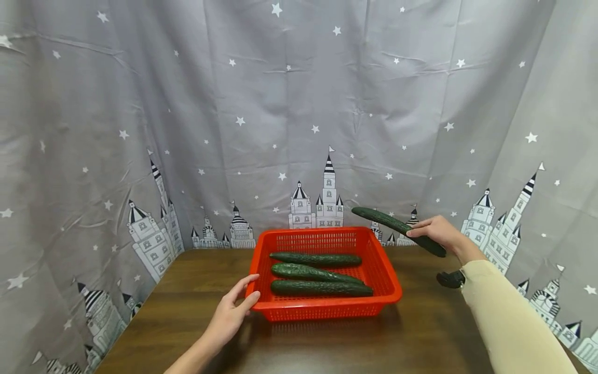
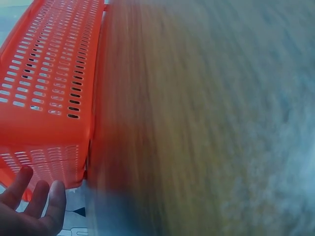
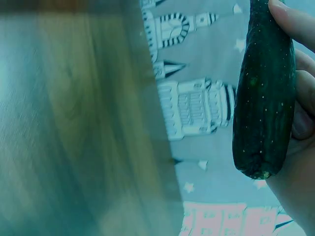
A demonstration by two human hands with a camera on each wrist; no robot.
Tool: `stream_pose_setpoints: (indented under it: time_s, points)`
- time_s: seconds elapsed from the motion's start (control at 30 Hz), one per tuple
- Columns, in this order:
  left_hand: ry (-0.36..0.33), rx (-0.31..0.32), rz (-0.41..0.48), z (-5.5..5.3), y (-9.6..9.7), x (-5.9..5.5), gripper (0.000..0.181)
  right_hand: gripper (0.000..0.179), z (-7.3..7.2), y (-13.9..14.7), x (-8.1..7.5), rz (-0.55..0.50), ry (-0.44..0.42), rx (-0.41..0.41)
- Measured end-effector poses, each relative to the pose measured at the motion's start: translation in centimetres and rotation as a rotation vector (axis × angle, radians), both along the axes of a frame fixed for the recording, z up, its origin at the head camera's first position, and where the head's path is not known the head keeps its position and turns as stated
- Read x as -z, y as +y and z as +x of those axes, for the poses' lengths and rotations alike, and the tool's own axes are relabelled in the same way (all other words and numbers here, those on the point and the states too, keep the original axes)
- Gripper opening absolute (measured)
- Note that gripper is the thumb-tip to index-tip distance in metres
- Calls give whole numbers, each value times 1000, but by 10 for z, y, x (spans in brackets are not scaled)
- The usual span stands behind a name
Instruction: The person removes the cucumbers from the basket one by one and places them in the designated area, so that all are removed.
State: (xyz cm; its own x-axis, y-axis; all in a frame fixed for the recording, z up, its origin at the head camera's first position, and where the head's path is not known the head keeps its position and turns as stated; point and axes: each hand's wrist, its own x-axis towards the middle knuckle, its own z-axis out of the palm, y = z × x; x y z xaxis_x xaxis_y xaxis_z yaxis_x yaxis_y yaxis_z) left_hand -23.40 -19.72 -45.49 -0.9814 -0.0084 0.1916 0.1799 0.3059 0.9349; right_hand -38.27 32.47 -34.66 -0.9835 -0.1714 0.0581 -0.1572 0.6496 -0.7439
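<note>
A red plastic basket (image 1: 327, 300) with slotted walls stands on the table, and three dark green cucumbers lie inside it, one of them the front cucumber (image 1: 322, 288). At the basket's left end, my left hand (image 1: 229, 314) holds the rim, thumb and index finger at the front-left corner. The left wrist view shows its other fingers (image 2: 55, 204) beside the outer end wall. To the right of the basket, my right hand (image 1: 439, 234) grips a long cucumber (image 1: 380, 217) near one end, raised above the table and tilted, its far end pointing up and left.
The brown wooden table (image 1: 196, 296) carries the basket near its back edge. Behind and along both sides hangs a grey curtain (image 1: 261, 93) printed with stars and castles. A black wrist device (image 1: 450, 279) sits at the right cuff.
</note>
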Motion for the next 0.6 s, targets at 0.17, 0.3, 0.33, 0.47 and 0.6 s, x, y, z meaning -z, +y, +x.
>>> stream_pose_setpoints:
  time_s: [0.17, 0.3, 0.33, 0.47, 0.6]
  points:
    - [-16, -15, 4, 4, -1, 0, 43, 56, 8, 21, 16, -15, -11, 39]
    - [-10, -26, -13, 4, -1, -4, 43, 58, 13, 36, 27, -56, -32, 73]
    - [-12, -26, -16, 4, -1, -5, 43, 59, 15, 40, 29, -58, -35, 82]
    - [-21, 0, -11, 3, 0, -9, 44, 60, 24, 54, 38, -56, -25, 120]
    - [-33, 17, -1, 6, 0, -10, 46, 57, 34, 67, 55, -111, -74, 149]
